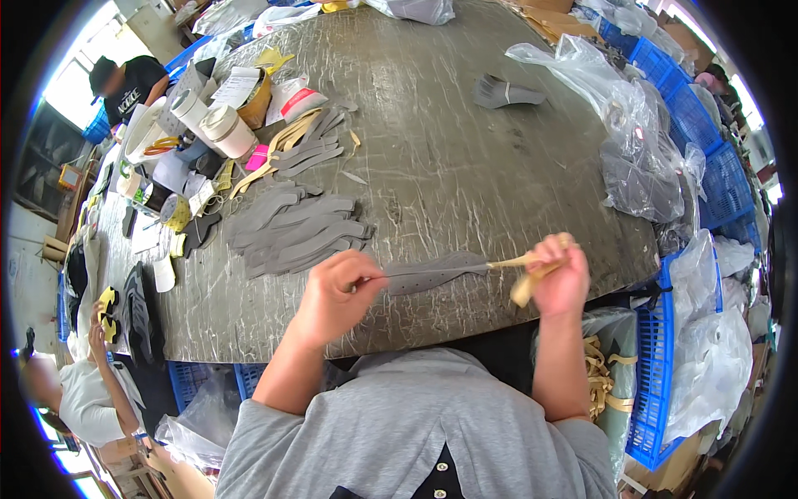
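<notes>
Head view: left hand (337, 291) pinched one end of a long grey perforated strip (436, 273), fingers curled tight on it. Right hand (559, 279) was closed on the strip's other end together with a tan backing strip (532, 279); the tan piece looked partly peeled away and folded out of the fist. The grey strip hung just above the near edge of the grey work table (465, 166), between the two hands.

Progress, as a judgement: a good share done. A fanned pile of grey cut pieces (295, 229) lay just left of the left hand, and a heap of tan strips (598, 378) sat low on the right beside a blue crate (652, 366). How many pieces were left, I couldn't tell.

Packaging: clear plastic bags (640, 141) of dark parts along the right edge; white tape rolls (218, 123) and white paper sheets with a red-banded label (295, 98) upper left; a small pink tag (257, 157) near them. Another person (79, 391) sat lower left.
</notes>
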`<control>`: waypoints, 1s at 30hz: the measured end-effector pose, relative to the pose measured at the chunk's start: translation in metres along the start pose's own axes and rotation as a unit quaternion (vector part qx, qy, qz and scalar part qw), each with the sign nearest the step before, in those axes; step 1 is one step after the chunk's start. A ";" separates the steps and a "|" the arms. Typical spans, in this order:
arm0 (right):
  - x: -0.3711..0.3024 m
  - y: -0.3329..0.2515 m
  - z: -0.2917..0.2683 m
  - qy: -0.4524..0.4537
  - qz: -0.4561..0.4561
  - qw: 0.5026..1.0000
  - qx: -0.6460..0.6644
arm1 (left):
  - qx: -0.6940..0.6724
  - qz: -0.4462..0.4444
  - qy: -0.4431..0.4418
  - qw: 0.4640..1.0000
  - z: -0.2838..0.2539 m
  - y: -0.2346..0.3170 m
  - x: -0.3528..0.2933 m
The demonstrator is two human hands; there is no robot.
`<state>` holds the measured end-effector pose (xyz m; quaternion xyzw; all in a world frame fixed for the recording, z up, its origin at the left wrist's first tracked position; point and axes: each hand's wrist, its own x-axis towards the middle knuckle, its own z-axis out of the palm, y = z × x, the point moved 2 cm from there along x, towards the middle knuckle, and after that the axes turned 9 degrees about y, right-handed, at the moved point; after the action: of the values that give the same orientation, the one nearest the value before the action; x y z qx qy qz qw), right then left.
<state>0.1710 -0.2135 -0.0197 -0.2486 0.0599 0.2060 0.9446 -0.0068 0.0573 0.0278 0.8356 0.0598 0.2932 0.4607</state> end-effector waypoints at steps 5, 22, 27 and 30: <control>-0.004 -0.024 -0.017 0.080 -0.087 0.962 -0.247 | 0.020 -0.292 -0.024 0.956 -0.010 -0.012 -0.017; -0.039 0.063 -0.015 -0.139 -0.176 0.690 -0.688 | 0.000 -0.354 -0.005 0.935 -0.012 -0.036 -0.032; -0.038 0.047 -0.018 -0.048 0.042 0.878 -0.475 | -0.010 -0.348 -0.061 0.936 0.001 -0.032 -0.032; -0.033 0.050 -0.026 -0.029 0.071 0.861 -0.503 | 0.008 -0.328 -0.084 0.941 0.009 -0.031 -0.031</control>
<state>0.1194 -0.1989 -0.0578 -0.6790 -0.0613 0.2817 0.6752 -0.0222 0.0573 -0.0142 0.7948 0.2938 0.0539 0.5283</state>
